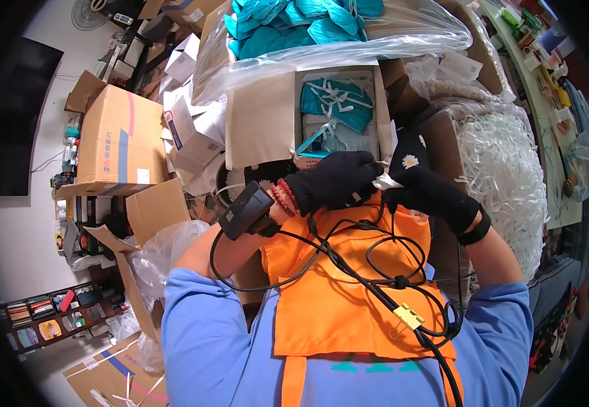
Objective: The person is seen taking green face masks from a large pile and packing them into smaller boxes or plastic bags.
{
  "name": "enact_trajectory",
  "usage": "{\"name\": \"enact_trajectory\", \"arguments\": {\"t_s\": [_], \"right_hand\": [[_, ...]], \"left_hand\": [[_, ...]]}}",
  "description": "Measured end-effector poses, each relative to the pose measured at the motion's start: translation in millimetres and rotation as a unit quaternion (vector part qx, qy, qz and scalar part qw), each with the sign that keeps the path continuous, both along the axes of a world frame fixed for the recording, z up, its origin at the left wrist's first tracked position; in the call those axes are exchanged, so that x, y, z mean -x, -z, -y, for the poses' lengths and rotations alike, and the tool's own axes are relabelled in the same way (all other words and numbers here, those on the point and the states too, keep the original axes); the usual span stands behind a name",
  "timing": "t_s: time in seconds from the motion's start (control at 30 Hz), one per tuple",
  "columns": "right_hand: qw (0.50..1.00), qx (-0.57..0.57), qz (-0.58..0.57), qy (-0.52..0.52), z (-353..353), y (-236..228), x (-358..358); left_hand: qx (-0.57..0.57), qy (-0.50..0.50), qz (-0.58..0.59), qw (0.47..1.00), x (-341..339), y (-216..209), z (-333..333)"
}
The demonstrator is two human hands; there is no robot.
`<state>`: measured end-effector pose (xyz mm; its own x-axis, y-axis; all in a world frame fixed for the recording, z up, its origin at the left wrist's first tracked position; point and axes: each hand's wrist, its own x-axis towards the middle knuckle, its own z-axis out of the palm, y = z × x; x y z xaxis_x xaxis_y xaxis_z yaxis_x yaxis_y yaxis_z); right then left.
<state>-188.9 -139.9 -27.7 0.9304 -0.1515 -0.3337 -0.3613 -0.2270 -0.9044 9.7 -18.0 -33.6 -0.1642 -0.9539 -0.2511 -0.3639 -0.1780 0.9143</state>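
My two hands, in black gloves, meet in front of my orange apron, just below an open carton (260, 122). My left hand (338, 182) is closed, its fingertips at a small crumpled white strip (386, 182). From the other side my right hand (427, 195) pinches the same strip; most of it is hidden by the fingers. Inside the carton lie teal fabric pieces (335, 105) with white ties, on top of a paler stack. Beyond it, a larger plastic-lined box holds a heap of teal pieces (294, 24).
A bag of white strips (505, 176) bulges at the right, beside a cluttered green table (535, 88). White small boxes (196, 136) and a big brown carton (121, 139) stand at the left. Black cables (349, 258) loop across my apron.
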Motion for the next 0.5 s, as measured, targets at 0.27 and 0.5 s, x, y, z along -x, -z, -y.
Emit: {"name": "enact_trajectory", "arguments": {"t_s": [0.27, 0.5], "right_hand": [[0.998, 0.013, -0.033, 0.057, -5, -6, -13], [0.997, 0.034, -0.065, 0.034, 12, -1, 6]], "left_hand": [[0.262, 0.061, 0.333, 0.904, 18, 18, 6], [0.295, 0.041, 0.305, 0.904, 12, 28, -5]]}}
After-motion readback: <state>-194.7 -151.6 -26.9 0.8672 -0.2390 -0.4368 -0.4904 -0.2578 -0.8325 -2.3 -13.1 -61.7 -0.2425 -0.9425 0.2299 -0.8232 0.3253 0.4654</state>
